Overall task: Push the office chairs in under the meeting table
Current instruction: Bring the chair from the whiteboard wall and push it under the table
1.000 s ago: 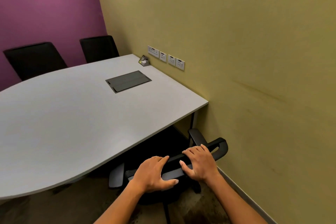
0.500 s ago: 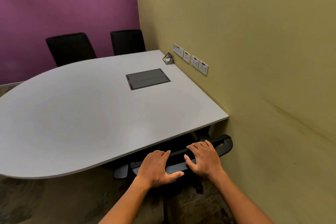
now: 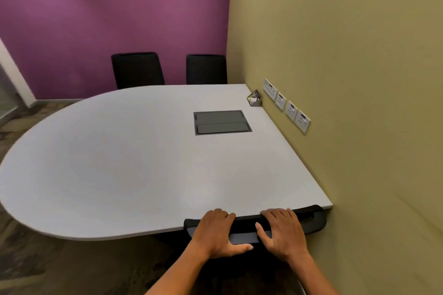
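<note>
While the chair (image 3: 314, 219) is sitting with its backrest top at the meeting table (image 3: 143, 163) edge, close to the wall, pushing evenly and straight is keeping it from skewing. Left hand (image 3: 215, 235) and right hand (image 3: 284, 232) are draping over and seemingly gripping the backrest, arms extended forward.

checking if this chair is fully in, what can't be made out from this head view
- Near chair: seat, base and wheels hidden under the meeting table; only its top rail shows.
- Left hand and right hand: fingertips curl over the rail, out of sight.
- Two far chairs: lower parts hidden behind the table.
- Small holder: contents too small.
</note>
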### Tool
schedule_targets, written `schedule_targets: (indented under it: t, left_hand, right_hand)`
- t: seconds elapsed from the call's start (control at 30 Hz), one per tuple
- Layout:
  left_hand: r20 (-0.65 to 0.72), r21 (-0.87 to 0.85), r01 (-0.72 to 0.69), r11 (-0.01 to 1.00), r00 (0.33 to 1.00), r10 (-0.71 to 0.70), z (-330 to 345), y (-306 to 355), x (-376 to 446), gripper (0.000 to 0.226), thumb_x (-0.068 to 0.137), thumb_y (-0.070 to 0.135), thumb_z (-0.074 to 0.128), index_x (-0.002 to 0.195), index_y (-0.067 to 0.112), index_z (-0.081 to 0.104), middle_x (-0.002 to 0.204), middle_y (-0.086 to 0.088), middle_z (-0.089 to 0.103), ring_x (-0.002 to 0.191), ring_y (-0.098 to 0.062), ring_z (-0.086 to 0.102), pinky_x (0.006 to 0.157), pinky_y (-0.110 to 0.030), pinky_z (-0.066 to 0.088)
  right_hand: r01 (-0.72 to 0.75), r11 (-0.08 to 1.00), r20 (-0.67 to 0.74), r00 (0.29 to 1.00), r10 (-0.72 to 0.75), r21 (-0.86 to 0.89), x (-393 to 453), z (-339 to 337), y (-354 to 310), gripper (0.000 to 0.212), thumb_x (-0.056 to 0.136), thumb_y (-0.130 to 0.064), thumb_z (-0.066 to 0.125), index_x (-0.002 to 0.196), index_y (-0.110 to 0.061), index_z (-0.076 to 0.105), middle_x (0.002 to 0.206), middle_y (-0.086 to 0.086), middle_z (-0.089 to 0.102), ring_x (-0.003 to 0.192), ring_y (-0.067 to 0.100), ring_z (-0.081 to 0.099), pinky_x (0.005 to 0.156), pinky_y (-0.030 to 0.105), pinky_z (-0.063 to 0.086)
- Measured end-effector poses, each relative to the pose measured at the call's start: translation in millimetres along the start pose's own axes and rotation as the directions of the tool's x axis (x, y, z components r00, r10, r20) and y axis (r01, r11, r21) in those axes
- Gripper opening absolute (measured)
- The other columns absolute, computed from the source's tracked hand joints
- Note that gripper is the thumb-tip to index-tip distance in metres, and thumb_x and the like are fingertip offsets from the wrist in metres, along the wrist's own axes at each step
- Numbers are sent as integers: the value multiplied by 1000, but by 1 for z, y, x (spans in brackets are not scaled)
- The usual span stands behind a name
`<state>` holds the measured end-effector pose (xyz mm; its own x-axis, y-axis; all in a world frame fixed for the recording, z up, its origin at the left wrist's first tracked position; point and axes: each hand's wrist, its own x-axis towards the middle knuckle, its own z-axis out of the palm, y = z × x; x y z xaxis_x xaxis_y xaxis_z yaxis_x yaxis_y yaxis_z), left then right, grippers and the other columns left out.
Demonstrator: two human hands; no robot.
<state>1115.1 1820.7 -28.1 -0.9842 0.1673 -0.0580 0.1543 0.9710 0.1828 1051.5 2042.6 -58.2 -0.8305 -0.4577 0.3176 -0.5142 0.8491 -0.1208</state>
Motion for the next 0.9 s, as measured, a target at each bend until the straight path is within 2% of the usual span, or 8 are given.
schedule_targets:
  t: [0.27, 0.47, 0.57, 0.63, 0.67, 0.7, 0.77, 0.9]
  left_hand:
    - [39, -62, 100, 993, 994, -98, -17, -10, 46, 98, 68, 95, 43, 133, 22, 51, 124, 1, 63, 110, -19, 55, 94, -36, 48]
    - [56, 33, 119, 992, 991, -120, -18, 11, 74, 98, 71, 94, 44, 134, 18, 51, 120, -3, 62, 106, -20, 54, 93, -35, 46]
    - [71, 68, 117, 991, 990, -121, -5, 37, 81, 105, 72, 95, 37, 138, 14, 46, 128, -9, 58, 114, -26, 50, 102, -41, 40]
    - [47, 58, 170, 984, 984, -173, 0, 53, 73, 112, 73, 96, 30, 146, 11, 38, 141, -12, 49, 129, -29, 41, 113, -46, 31]
    - [53, 44, 155, 987, 986, -157, 3, 59, 80, 112, 74, 95, 29, 149, 11, 34, 148, -12, 43, 136, -30, 35, 117, -49, 25]
    - [27, 19, 194, 981, 981, -194, -1, 58, 72, 111, 76, 94, 29, 151, 12, 31, 153, -12, 37, 141, -31, 28, 120, -50, 20]
    - [9, -8, 227, 974, 974, -227, -6, 56, 62, 108, 79, 92, 28, 153, 13, 27, 159, -12, 29, 147, -31, 20, 123, -52, 12]
    - [-80, -46, 354, 934, 931, -357, -16, 44, 13, 96, 87, 83, 29, 155, 16, 21, 164, -9, 19, 151, -27, 10, 123, -48, 2]
  right_hand:
    - [135, 988, -37, 991, -132, 75, 57, 4, 23, 49, 85, -62, 47, 97, -21, 72, 93, -5, 71, 83, 15, 65, 80, 36, 54]
    - [86, 991, 34, 995, -90, 107, 58, 10, 51, 51, 85, -63, 44, 94, -20, 71, 90, -2, 71, 80, 17, 64, 77, 36, 54]
    - [44, 994, 86, 995, -53, 102, 44, 10, 71, 53, 85, -63, 42, 93, -20, 72, 89, -2, 72, 78, 19, 66, 74, 38, 56]
    - [82, 993, 100, 991, -91, 89, 43, 5, 79, 57, 86, -64, 40, 97, -20, 73, 92, -1, 73, 82, 20, 68, 76, 39, 56]
    - [41, 996, 115, 992, -49, 79, 43, 7, 89, 60, 86, -66, 37, 101, -20, 74, 96, -1, 73, 86, 21, 68, 80, 41, 56]
    - [65, 995, 118, 990, -74, 79, 48, 5, 85, 64, 87, -67, 34, 107, -20, 73, 102, 0, 73, 93, 22, 68, 85, 43, 55]
    - [66, 995, 147, 986, -77, 81, 55, 6, 85, 73, 86, -71, 26, 118, -21, 69, 115, 1, 70, 107, 23, 64, 95, 46, 51]
    - [131, 980, 100, 984, -147, 151, 65, -8, 51, 85, 85, -76, 20, 122, -15, 66, 124, 6, 67, 117, 28, 60, 98, 48, 49]
